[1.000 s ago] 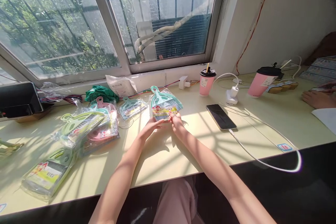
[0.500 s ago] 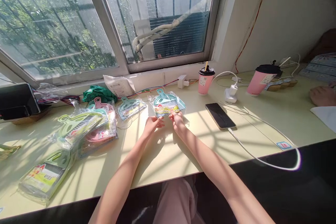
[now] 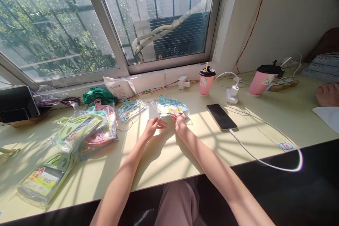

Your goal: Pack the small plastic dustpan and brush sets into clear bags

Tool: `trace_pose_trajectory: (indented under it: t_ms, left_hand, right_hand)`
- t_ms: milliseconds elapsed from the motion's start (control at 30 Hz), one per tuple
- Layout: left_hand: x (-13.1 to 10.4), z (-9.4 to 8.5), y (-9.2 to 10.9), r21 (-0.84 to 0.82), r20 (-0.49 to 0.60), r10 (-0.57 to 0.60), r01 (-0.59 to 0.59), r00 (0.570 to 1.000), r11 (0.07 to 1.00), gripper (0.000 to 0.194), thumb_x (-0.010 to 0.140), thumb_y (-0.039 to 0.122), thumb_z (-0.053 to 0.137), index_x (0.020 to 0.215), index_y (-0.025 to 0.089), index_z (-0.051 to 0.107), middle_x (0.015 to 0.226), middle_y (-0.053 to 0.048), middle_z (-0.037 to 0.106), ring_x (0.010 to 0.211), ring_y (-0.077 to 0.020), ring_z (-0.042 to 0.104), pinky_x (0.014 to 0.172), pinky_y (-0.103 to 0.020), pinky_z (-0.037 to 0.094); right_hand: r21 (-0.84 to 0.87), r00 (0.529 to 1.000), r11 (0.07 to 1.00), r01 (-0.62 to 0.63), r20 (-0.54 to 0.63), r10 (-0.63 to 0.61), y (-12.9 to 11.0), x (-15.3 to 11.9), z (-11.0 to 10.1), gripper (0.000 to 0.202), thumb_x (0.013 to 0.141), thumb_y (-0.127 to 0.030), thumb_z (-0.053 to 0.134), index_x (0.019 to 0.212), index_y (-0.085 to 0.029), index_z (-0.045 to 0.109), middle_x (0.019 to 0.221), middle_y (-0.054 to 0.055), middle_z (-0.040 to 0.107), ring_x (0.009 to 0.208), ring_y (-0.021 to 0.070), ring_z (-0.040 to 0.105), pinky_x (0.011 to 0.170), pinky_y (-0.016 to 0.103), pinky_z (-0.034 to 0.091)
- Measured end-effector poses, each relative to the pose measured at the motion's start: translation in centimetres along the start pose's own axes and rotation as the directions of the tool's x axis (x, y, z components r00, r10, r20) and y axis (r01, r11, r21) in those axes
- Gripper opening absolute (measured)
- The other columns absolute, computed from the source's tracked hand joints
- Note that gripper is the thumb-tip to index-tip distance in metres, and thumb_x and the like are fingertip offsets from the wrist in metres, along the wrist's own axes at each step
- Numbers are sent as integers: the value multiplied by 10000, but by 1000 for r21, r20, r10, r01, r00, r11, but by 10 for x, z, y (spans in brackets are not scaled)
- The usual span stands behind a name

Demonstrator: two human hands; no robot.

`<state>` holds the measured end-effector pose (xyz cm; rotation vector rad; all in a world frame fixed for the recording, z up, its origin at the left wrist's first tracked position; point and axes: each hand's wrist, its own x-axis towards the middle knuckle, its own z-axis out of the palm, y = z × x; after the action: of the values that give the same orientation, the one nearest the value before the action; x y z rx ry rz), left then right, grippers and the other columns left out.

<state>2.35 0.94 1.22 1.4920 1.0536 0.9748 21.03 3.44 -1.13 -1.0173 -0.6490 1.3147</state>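
Observation:
A teal dustpan-and-brush set (image 3: 171,106) in clear plastic, with a yellow and white label, lies tilted in front of me. My right hand (image 3: 180,120) pinches its near edge between thumb and fingers. Just left of that edge, my left hand (image 3: 155,126) holds nothing, its fingers loosely apart and pointing at the package. A second teal packaged set (image 3: 131,109) rests on the table further left. Beyond it are a pink packaged set (image 3: 106,130), a green one (image 3: 79,127) and another green one (image 3: 46,180) nearer the front edge.
A phone (image 3: 221,116) on a white charging cable (image 3: 265,162) lies to the right. Two pink cups (image 3: 205,85) with black lids stand behind, by a white charger (image 3: 232,94). A green bag (image 3: 99,95) lies below the window. Another person's hand (image 3: 327,94) is at far right.
The teal set has tipped flatter and its handle has dropped a little. My left hand has drawn slightly away from its near edge, while my right hand keeps its pinch.

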Motion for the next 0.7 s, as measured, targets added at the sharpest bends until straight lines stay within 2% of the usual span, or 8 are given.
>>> trace_pose_trajectory:
  t_ms: [67, 167, 300, 433, 533, 633, 700]
  left_hand:
    - [0, 0, -1, 8, -21, 6, -6, 1000, 1000, 621, 951, 821, 866, 888, 203, 852, 995, -209, 934, 866, -385, 905, 925, -557, 776]
    - [1, -3, -4, 32, -48, 6, -5, 999, 999, 638, 946, 844, 866, 879, 210, 845, 1022, -209, 939, 869, -386, 909, 928, -560, 761]
    - [3, -5, -4, 68, -50, 4, -1, 999, 998, 697, 920, 910, 853, 887, 214, 834, 1068, -225, 951, 883, -390, 912, 937, -562, 743]
    - [2, -6, -1, 54, -47, 7, -4, 999, 999, 776, 871, 981, 849, 913, 206, 840, 1139, -265, 951, 905, -407, 916, 959, -579, 738]
    - [2, -11, 1, 24, -30, 2, -1, 1000, 1000, 817, 849, 1005, 863, 961, 196, 887, 1185, -267, 952, 992, -428, 926, 1068, -604, 727]
    - [3, -18, 2, -106, -37, -88, 84, 995, 991, 826, 894, 1010, 824, 1090, 216, 932, 1183, -225, 960, 1177, -465, 920, 1171, -623, 703]
    - [5, -22, 3, -243, -79, -182, 158, 980, 957, 827, 959, 1011, 755, 1210, 243, 931, 1172, -200, 960, 1270, -472, 901, 1195, -634, 698]
  right_hand:
    - [-39, 999, 998, -40, 7, 40, 1, 3, 0, 452, 897, -497, 992, 1134, -387, 623, 913, 28, 718, 841, 312, 753, 681, 469, 617]
    - [22, 992, 995, -99, -69, 101, -1, 2, 4, 450, 921, -481, 983, 1194, -377, 640, 962, 35, 748, 870, 311, 790, 689, 469, 648]
    - [72, 986, 995, -76, -143, 85, -5, -2, 9, 472, 925, -513, 992, 1200, -369, 637, 953, 34, 751, 905, 325, 823, 702, 475, 680]
    - [65, 999, 998, 11, -41, -8, -5, 0, 7, 485, 858, -490, 1010, 1081, -364, 599, 899, 32, 708, 908, 338, 824, 712, 487, 688]
    - [98, 999, 995, 27, 32, -30, -3, 1, 1, 416, 845, -470, 950, 1050, -366, 603, 903, 39, 708, 927, 346, 826, 723, 507, 699]
    - [120, 1000, 993, 9, 26, -12, -1, -3, -4, 351, 834, -450, 905, 1034, -368, 628, 947, 78, 751, 1004, 387, 834, 742, 542, 706]
    - [67, 994, 998, 20, 109, -27, -2, -7, -3, 344, 840, -478, 895, 1043, -365, 642, 966, 98, 769, 1047, 410, 832, 744, 551, 702]
